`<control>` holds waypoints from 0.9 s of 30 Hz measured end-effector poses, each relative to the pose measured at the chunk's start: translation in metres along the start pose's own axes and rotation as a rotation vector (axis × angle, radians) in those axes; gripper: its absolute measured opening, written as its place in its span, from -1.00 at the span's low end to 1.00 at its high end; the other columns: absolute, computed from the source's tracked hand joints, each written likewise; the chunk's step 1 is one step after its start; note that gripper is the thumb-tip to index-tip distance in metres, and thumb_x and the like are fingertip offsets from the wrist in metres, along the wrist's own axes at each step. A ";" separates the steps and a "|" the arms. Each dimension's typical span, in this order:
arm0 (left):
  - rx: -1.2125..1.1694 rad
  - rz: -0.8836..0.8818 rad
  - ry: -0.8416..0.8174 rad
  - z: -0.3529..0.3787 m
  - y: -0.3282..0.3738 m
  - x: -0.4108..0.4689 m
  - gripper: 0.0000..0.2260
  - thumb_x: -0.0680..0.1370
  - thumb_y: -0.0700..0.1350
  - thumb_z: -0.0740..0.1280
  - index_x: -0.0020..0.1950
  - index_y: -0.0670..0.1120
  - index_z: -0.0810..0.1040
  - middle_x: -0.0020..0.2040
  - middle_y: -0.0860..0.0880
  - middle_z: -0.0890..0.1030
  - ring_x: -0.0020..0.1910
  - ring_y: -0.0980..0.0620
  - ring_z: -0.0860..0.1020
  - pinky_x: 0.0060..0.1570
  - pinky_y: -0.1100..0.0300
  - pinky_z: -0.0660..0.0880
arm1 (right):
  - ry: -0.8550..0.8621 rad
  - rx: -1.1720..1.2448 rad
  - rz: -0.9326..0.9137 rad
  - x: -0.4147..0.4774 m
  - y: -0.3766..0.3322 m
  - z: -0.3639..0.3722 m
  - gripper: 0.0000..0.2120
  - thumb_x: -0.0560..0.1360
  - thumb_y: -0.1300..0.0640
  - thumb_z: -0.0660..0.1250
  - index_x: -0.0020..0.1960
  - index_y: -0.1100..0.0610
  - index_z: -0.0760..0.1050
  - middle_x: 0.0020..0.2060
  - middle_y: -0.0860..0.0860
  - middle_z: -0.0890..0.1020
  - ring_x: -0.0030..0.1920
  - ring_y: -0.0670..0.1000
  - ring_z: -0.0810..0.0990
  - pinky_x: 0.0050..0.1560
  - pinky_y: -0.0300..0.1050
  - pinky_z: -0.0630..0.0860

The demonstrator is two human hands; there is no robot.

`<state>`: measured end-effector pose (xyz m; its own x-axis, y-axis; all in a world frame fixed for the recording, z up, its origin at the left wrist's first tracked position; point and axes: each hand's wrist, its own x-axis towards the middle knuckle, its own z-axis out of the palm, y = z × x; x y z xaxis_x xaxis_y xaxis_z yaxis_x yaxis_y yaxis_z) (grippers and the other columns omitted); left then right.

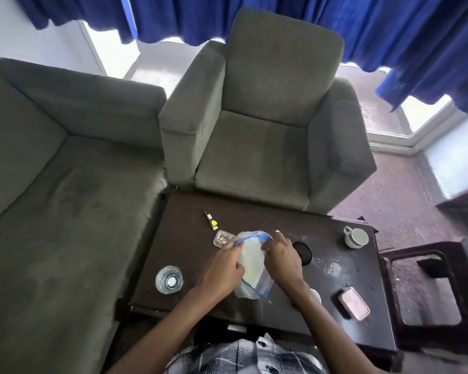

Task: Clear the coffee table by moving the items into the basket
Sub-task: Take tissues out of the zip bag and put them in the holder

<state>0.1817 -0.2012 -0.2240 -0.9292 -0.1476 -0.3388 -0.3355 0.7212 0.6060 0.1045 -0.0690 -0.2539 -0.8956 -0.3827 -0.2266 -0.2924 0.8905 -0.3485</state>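
Observation:
A clear plastic bag with a blue rim [251,263] lies in the middle of the dark coffee table [189,255]. My left hand [222,268] grips its left edge and my right hand [281,261] grips its right edge, both near the bag's mouth. Around it lie a small clear case [222,238], a yellow-tipped lighter-like item [210,220], an empty glass [169,279], a black round lid [303,252], a grey cup [355,237] and a pink case [354,303]. No basket is in view.
A grey armchair [268,130] stands behind the table and a grey sofa [52,184] to the left. A dark stool frame [427,287] sits at the right. Blue curtains [389,28] hang at the back.

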 end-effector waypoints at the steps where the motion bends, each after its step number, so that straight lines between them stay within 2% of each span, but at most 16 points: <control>1: -0.011 0.017 -0.016 -0.002 0.002 0.001 -0.55 0.47 -0.27 0.18 0.37 -0.11 0.39 0.36 -0.04 0.39 0.27 -0.07 0.44 0.15 0.10 0.42 | 0.028 0.000 0.030 -0.001 -0.003 0.001 -0.77 0.47 0.24 0.17 0.02 0.22 0.57 0.22 0.09 0.48 0.15 0.19 0.48 0.03 0.01 0.47; 4: -0.067 0.070 -0.050 -0.002 0.008 0.001 -0.53 0.48 -0.30 0.18 0.41 -0.13 0.35 0.38 -0.05 0.37 0.31 -0.03 0.41 0.14 0.27 0.31 | 0.107 -0.013 0.144 -0.007 -0.010 0.001 -0.75 0.46 0.07 0.26 0.01 0.21 0.57 0.20 0.11 0.49 0.14 0.19 0.49 0.05 0.01 0.44; 5: -0.071 0.083 -0.063 0.000 0.010 0.001 -0.52 0.48 -0.30 0.18 0.41 -0.12 0.34 0.38 -0.04 0.37 0.30 -0.04 0.42 0.15 0.25 0.32 | 0.119 -0.045 0.179 -0.010 -0.011 0.001 -0.70 0.44 0.01 0.29 0.03 0.20 0.56 0.22 0.10 0.48 0.14 0.18 0.48 0.07 0.01 0.42; 8: -0.053 0.092 -0.097 0.009 0.008 0.002 -0.53 0.46 -0.26 0.19 0.39 -0.10 0.36 0.37 -0.02 0.37 0.25 -0.10 0.47 0.18 0.03 0.43 | 0.095 -0.211 0.243 -0.015 -0.009 0.000 -0.61 0.42 -0.11 0.30 0.10 0.15 0.52 0.22 0.04 0.45 0.16 0.15 0.43 0.13 0.02 0.34; 10: -0.062 0.105 -0.114 0.014 0.007 0.004 -0.53 0.45 -0.27 0.18 0.37 -0.12 0.37 0.36 -0.02 0.38 0.26 -0.11 0.46 0.17 -0.01 0.45 | 0.053 -0.277 0.263 -0.016 -0.005 -0.001 -0.59 0.42 -0.15 0.28 0.12 0.12 0.53 0.25 0.02 0.42 0.21 0.14 0.38 0.26 0.07 0.24; 12: -0.069 0.129 -0.112 0.014 0.011 0.005 -0.51 0.45 -0.29 0.17 0.40 -0.13 0.35 0.40 -0.02 0.35 0.32 -0.08 0.42 0.21 0.00 0.43 | 0.016 -0.286 0.278 -0.016 0.000 -0.002 -0.63 0.42 -0.14 0.29 0.08 0.09 0.55 0.29 0.00 0.38 0.30 0.14 0.29 0.39 0.17 0.05; 15: -0.055 0.168 -0.106 0.011 0.017 0.007 -0.48 0.46 -0.30 0.16 0.44 -0.14 0.29 0.45 0.00 0.29 0.37 -0.03 0.36 0.27 0.07 0.39 | 0.042 -0.239 0.260 -0.014 0.007 -0.005 -0.74 0.44 0.02 0.26 0.06 0.05 0.60 0.32 -0.05 0.40 0.37 0.14 0.19 0.39 0.22 -0.12; 18: -0.049 0.168 -0.113 0.012 0.017 0.012 -0.46 0.45 -0.28 0.16 0.45 -0.12 0.29 0.44 0.01 0.30 0.33 -0.06 0.41 0.23 0.02 0.42 | 0.065 -0.112 0.273 -0.009 0.008 -0.011 -0.80 0.42 0.11 0.25 -0.07 0.07 0.64 0.25 -0.09 0.47 0.34 0.10 0.22 0.40 0.16 -0.04; 22: -0.035 0.144 -0.098 0.012 0.020 0.019 -0.48 0.44 -0.26 0.17 0.42 -0.12 0.31 0.42 0.00 0.33 0.29 -0.09 0.44 0.16 0.02 0.46 | 0.012 0.114 0.316 -0.001 0.005 -0.022 -0.86 0.36 0.08 0.33 -0.21 0.13 0.61 0.13 -0.04 0.55 0.32 0.09 0.27 0.39 0.10 0.10; 25: -0.003 0.125 -0.093 0.012 0.024 0.023 -0.47 0.46 -0.23 0.17 0.45 -0.08 0.26 0.38 -0.01 0.37 0.26 -0.08 0.46 0.13 0.03 0.47 | 0.021 0.162 0.292 0.000 0.004 -0.030 -0.89 0.34 0.09 0.35 -0.28 0.12 0.59 0.12 -0.05 0.55 0.34 0.09 0.27 0.38 0.12 0.14; 27: 0.011 0.118 -0.105 0.013 0.026 0.025 -0.44 0.47 -0.22 0.17 0.48 -0.06 0.20 0.36 -0.03 0.39 0.25 -0.08 0.46 0.12 0.02 0.47 | 0.023 0.146 0.262 -0.001 0.003 -0.034 -0.89 0.34 0.11 0.34 -0.31 0.13 0.57 0.19 -0.09 0.52 0.41 0.11 0.21 0.41 0.15 0.08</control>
<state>0.1515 -0.1774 -0.2265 -0.9407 0.0095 -0.3392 -0.2229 0.7365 0.6386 0.0933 -0.0578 -0.2239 -0.9420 -0.1370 -0.3063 0.0000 0.9129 -0.4083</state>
